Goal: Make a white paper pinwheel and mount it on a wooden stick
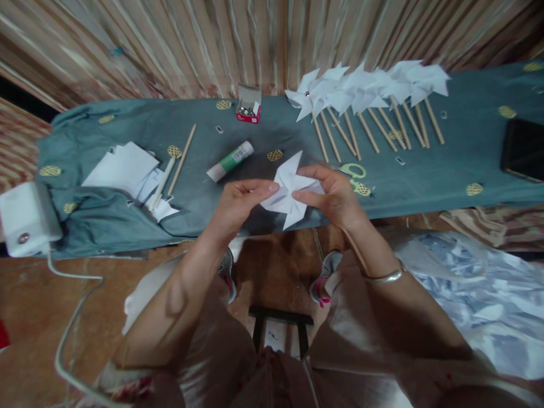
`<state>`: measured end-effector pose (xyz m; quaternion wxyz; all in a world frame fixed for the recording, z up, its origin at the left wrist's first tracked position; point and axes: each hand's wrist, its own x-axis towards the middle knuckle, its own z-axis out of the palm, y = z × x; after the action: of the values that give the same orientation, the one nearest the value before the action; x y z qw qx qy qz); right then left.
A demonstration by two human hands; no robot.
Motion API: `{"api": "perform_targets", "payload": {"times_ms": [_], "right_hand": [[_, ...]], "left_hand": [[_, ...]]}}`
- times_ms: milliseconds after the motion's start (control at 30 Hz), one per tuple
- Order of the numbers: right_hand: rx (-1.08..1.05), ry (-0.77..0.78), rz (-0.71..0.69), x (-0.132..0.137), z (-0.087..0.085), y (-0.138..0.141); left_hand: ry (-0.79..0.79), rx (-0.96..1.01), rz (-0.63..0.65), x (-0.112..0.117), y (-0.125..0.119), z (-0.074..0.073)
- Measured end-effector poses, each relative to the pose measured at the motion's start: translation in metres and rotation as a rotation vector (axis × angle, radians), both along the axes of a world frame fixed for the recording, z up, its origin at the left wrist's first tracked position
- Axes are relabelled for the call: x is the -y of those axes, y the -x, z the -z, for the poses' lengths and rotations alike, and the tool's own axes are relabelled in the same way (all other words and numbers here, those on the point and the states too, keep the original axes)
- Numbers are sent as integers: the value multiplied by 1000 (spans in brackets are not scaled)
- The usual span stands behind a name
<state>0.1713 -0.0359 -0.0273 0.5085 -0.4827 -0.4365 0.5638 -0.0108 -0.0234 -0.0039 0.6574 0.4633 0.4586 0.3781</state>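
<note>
1. The paper pinwheel (290, 191) is between the two hands, over the near edge of the surface (199, 209); whether it touches the cloth, I cannot tell. Its four points spread around the middle, so it has no clear long axis.
2. The left hand (243, 203) pinches its left side, thumb against fingers. The right hand (334, 195) grips its right side, with the thumb near the centre.
3. The tube (230, 161) lies just beyond the left hand, slanting.
4. The small box (249, 110) stands farther away, at the back, and the left hand is the nearer one.
5. The loose stick (182, 160) lies left of the left hand, its long axis leaning away and rightward.
6. The scissors (355, 170) lie just beside the right hand.
</note>
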Motion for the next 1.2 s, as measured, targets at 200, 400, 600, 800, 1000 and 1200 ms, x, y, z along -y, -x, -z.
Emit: {"api": "perform_targets", "payload": {"times_ms": [200,400,600,800,1000,1200], "right_hand": [[145,-54,-29,3,1,-5],[222,-102,-37,3,6,-6],[252,-113,-7,2,7,-6],[29,9,47,2,2,-1],[-131,96,33,4,-3,3],[-135,173,50,5,-4,6]], "left_hand": [[-23,-142,114,-1,-5,6],[-68,-162,60,0,-11,12],[-64,-158,7,1,-15,17],[38,-7,-97,5,-19,17],[53,53,-151,3,-18,17],[28,56,-176,3,-17,16]]}}
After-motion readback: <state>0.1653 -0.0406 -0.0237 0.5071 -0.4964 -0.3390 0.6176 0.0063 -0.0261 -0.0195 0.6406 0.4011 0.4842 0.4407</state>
